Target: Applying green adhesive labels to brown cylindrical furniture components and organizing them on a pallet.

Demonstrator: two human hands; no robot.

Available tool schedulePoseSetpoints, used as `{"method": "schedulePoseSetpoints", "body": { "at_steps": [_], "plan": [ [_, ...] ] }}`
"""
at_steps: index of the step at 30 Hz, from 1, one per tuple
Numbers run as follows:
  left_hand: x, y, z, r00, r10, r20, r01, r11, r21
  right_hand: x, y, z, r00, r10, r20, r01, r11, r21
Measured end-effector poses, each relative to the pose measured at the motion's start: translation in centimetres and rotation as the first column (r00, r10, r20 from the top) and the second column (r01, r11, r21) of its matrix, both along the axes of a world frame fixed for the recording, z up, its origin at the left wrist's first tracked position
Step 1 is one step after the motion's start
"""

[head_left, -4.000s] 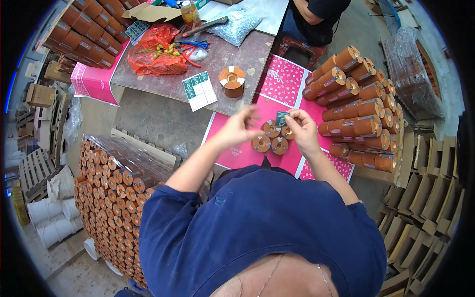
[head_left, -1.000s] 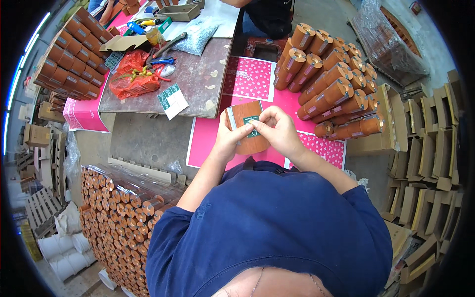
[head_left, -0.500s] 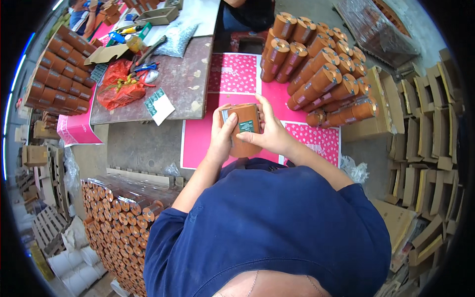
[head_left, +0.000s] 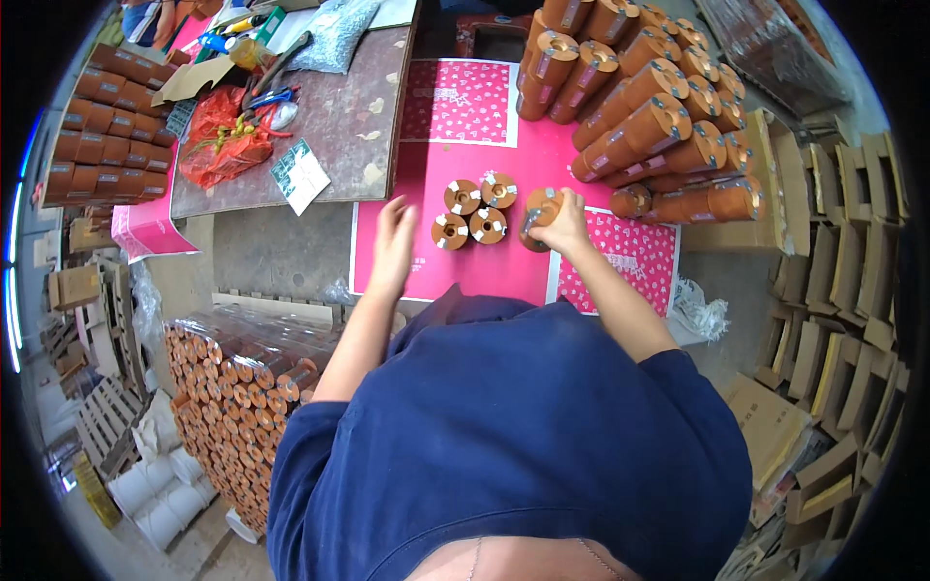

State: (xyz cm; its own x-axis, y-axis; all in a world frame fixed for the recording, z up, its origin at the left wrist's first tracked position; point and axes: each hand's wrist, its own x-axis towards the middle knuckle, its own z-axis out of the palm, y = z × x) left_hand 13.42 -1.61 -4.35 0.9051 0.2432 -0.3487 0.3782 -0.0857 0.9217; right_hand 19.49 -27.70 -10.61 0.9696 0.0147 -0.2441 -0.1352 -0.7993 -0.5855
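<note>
My right hand [head_left: 565, 230] grips a brown cylinder [head_left: 541, 211] by its side, tilted, with a round hollow in its end facing up. To its left, several short brown cylinders [head_left: 469, 212] stand close together on the pink sheet [head_left: 387, 274]. Each shows a central hole and small pale tabs on its top. My left hand [head_left: 395, 232] is raised left of this group, apart from it and holding nothing. Its fingers are stretched out and a little blurred.
Stacked brown cylinders [head_left: 639, 126] stand at the right. A worn table [head_left: 358, 107] at the left bears a red plastic bag [head_left: 218, 140], tools and a card [head_left: 300, 177]. A wrapped stack of cylinders [head_left: 228, 416] is at lower left, cardboard pieces [head_left: 828, 290] at far right.
My hands have parted from around one labelled brown cylinder. The right has moved right with a cylinder, the left moved left. The cylinder group now shows between them. The view has shifted slightly.
</note>
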Motion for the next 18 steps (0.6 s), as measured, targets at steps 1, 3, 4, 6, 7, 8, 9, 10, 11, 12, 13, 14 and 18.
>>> {"method": "schedulePoseSetpoints", "body": {
  "at_steps": [1, 3, 4, 6, 7, 8, 9, 10, 11, 12, 13, 14, 18],
  "plan": [
    [-0.6, 0.6, 1.3, 0.989, 0.124, -0.080, -0.129, 0.990, -0.061, 0.2, -0.3, -2.1, 0.999, -0.052, -0.010, 0.052, 0.998, -0.023],
    [-2.4, 3.3, 0.9, 0.951, 0.257, -0.172, -0.281, 0.951, -0.132, 0.3, -0.2, -5.0, 0.996, -0.082, -0.026, 0.081, 0.996, -0.027],
    [-3.4, 4.5, 0.6, 0.916, 0.334, -0.222, -0.366, 0.922, -0.128, 0.3, 0.1, -6.6, 0.997, -0.074, 0.000, 0.074, 0.996, -0.047],
    [-5.6, 5.9, 0.1, 0.876, 0.394, -0.277, -0.429, 0.900, -0.075, 0.1, 0.5, -9.4, 0.997, -0.072, 0.005, 0.072, 0.996, -0.056],
    [-6.7, 6.4, -0.6, 0.863, 0.400, -0.309, -0.441, 0.894, -0.074, 0.1, 0.9, -10.0, 0.995, -0.098, -0.011, 0.098, 0.995, -0.018],
    [-7.1, 6.3, -0.7, 0.859, 0.389, -0.334, -0.445, 0.889, -0.110, 0.1, 1.1, -11.5, 0.994, -0.107, 0.016, 0.107, 0.994, -0.015],
    [-7.5, 5.3, 0.1, 0.830, 0.377, -0.411, -0.443, 0.894, -0.073, 0.0, 1.6, -12.3, 0.995, -0.089, 0.039, 0.090, 0.996, -0.012],
    [-8.0, 4.7, 0.2, 0.834, 0.334, -0.439, -0.398, 0.915, -0.061, -0.3, 1.9, -12.7, 0.993, -0.112, -0.020, 0.112, 0.994, 0.002],
    [-8.4, 4.2, -0.1, 0.837, 0.303, -0.455, -0.369, 0.928, -0.060, -0.1, 2.2, -12.9, 0.991, -0.116, -0.063, 0.117, 0.993, 0.012],
    [-8.6, 3.8, -0.3, 0.835, 0.283, -0.471, -0.356, 0.932, -0.070, -0.1, 2.3, -14.0, 0.990, -0.111, -0.088, 0.114, 0.993, 0.033],
    [-8.6, 3.4, -0.4, 0.832, 0.266, -0.487, -0.345, 0.935, -0.079, 0.0, 2.0, -14.5, 0.988, -0.098, -0.122, 0.104, 0.994, 0.044],
    [-8.8, 3.2, -0.3, 0.826, 0.250, -0.506, -0.337, 0.938, -0.087, -0.2, 1.9, -14.6, 0.984, -0.082, -0.159, 0.092, 0.994, 0.055],
    [-7.4, 2.0, -0.2, 0.830, 0.214, -0.516, -0.332, 0.932, -0.146, 0.2, -1.5, -15.7, 0.991, 0.048, -0.128, -0.018, 0.974, 0.226]
  ]
}}
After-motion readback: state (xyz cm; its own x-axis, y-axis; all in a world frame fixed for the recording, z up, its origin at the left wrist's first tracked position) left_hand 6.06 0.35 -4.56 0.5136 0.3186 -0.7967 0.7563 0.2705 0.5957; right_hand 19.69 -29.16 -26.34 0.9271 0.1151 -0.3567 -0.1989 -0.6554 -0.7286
